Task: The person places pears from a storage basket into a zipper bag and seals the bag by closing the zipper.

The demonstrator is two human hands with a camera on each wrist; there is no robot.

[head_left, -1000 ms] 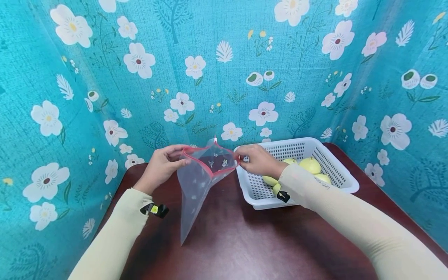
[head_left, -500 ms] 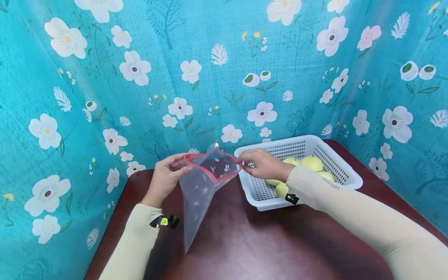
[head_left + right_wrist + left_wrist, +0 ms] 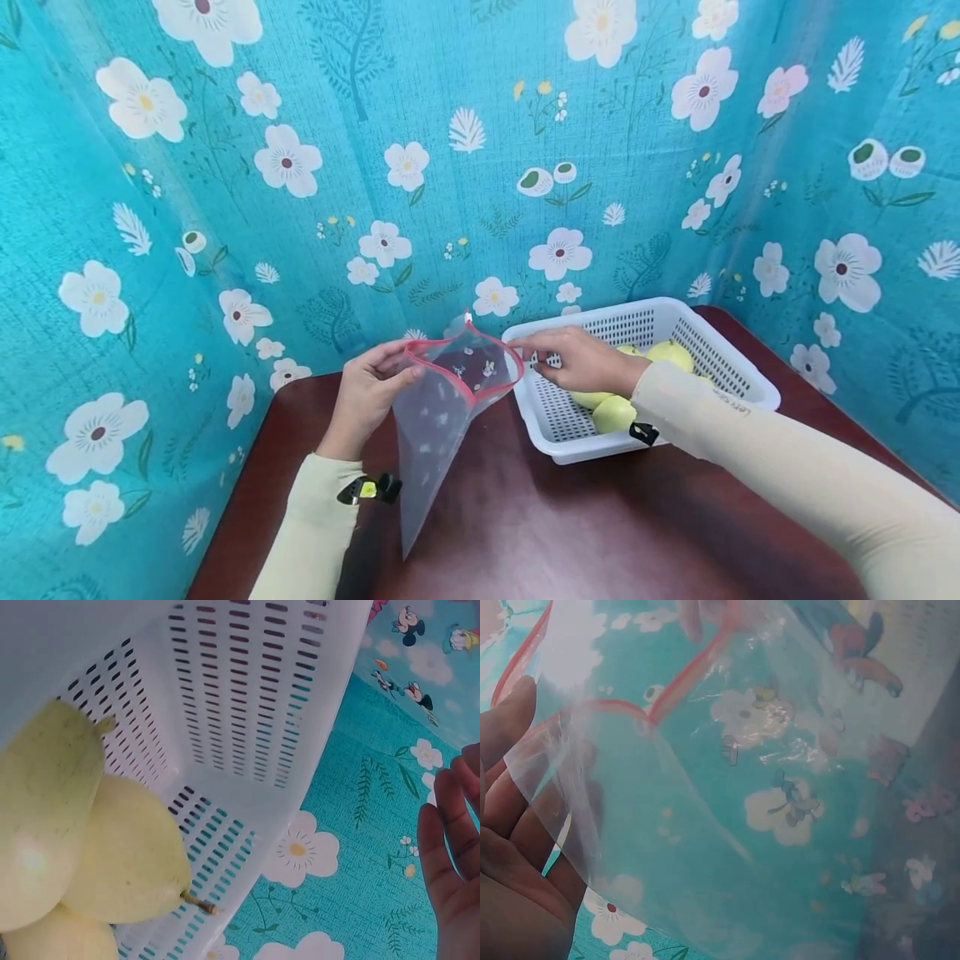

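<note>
A clear zip bag (image 3: 431, 442) with a red zipper rim and small cartoon prints hangs with its mouth spread wide, its bottom corner pointing down. My left hand (image 3: 371, 387) pinches the left side of the rim between thumb and fingers; the left wrist view shows the thumb over the film. At the opposite side, the index finger of my right hand (image 3: 581, 360) reaches to the rim, with the thumb apart below it. The right wrist view shows these fingers (image 3: 446, 847) fairly straight. Yellow-green pears (image 3: 127, 855) lie below my right forearm.
A white slotted plastic basket (image 3: 581, 452) holding several pears stands on the dark red-brown table (image 3: 525, 533), right of the bag. A turquoise flowered cloth (image 3: 450, 200) hangs behind and at both sides.
The bag and left hand have shifted slightly right and down in the view. My right thumb has come away from the bag's rim, and its fingers have straightened.
</note>
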